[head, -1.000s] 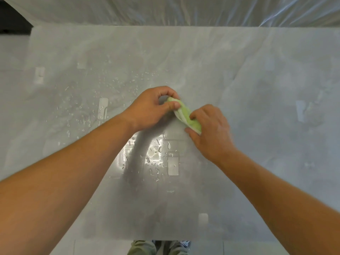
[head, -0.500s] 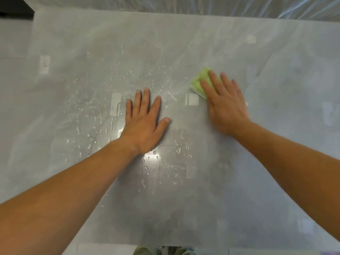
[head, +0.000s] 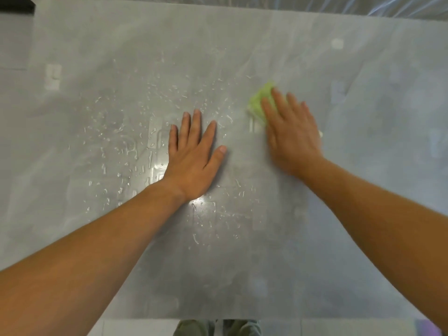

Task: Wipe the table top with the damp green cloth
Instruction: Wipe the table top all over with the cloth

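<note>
Down on the grey worktop point(head: 363, 214), seen from the head camera, both hands lie flat with bare forearms reaching in from the near edge. The left hand point(head: 194, 161) rests palm down near the middle, its fingers point(head: 186, 132) stretched out and slightly spread, the thumb angled to the right; it has hold of nothing. Around and to the left of it the surface is speckled with water droplets point(head: 126, 141), and a bright glare sits just at the wrist. The right hand point(head: 291, 134) is also spread flat, palm down, a little farther from the person and to the right, and looks blurred. It presses on the green cloth point(head: 260, 100), which lies bunched on the worktop; only the far left part of the cloth shows beyond the fingertips, the rest being under the hand. The two hands are apart, with bare wet surface between them. Crinkled clear plastic sheeting point(head: 363, 6) runs along the far edge. At the bottom edge a bit of trousers point(head: 218, 328) shows.
</note>
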Tool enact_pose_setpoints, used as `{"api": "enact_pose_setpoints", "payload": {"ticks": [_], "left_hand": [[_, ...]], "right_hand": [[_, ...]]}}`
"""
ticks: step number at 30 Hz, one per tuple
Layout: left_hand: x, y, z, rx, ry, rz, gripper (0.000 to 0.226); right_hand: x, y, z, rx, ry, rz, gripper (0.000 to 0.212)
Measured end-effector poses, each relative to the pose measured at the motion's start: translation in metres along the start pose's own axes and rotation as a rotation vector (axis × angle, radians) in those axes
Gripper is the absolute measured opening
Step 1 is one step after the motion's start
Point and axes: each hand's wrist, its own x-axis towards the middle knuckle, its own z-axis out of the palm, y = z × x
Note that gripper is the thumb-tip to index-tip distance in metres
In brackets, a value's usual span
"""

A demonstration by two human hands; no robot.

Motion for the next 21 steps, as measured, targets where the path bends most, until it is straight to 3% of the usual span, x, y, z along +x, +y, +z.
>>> {"api": "enact_pose_setpoints", "payload": {"ticks": [2,3,8,10,12,15,16,18,21], "left_hand": [[0.001,0.000,0.001,0.009,0.006,0.000,0.078],[0.000,0.000,0.002,0.009,0.009,0.003,0.077],[-0.010,-0.002,-0.001,-0.156,0.176,0.035,0.062],[-0.022,-0.007,0.001,-0.148,0.215,0.049,0.052],[-0.037,-0.012,0.007,-0.054,0.210,0.102,0.049],[-0.058,-0.019,0.015,-0.024,0.210,0.120,0.048],[-0.064,-0.022,0.017,-0.036,0.212,0.100,0.048],[-0.074,-0.026,0.018,-0.052,0.224,0.072,0.049],[-0.085,-0.029,0.017,-0.052,0.253,0.078,0.046]], "right_hand": [[0.012,-0.016,-0.001,0.064,0.032,0.180,0.055],[0.003,-0.025,0.000,0.069,0.039,0.182,0.055],[-0.113,-0.038,0.011,-0.019,-0.064,-0.334,0.054],[-0.111,-0.014,0.008,-0.057,-0.086,-0.423,0.052],[-0.093,-0.001,0.007,-0.047,-0.046,-0.281,0.052],[-0.078,-0.032,0.009,0.076,0.040,0.161,0.054],[-0.084,-0.051,0.012,0.093,0.051,0.225,0.055],[-0.115,-0.083,0.021,0.077,0.022,0.111,0.057],[-0.181,-0.099,0.027,0.030,-0.081,-0.243,0.056]]}}
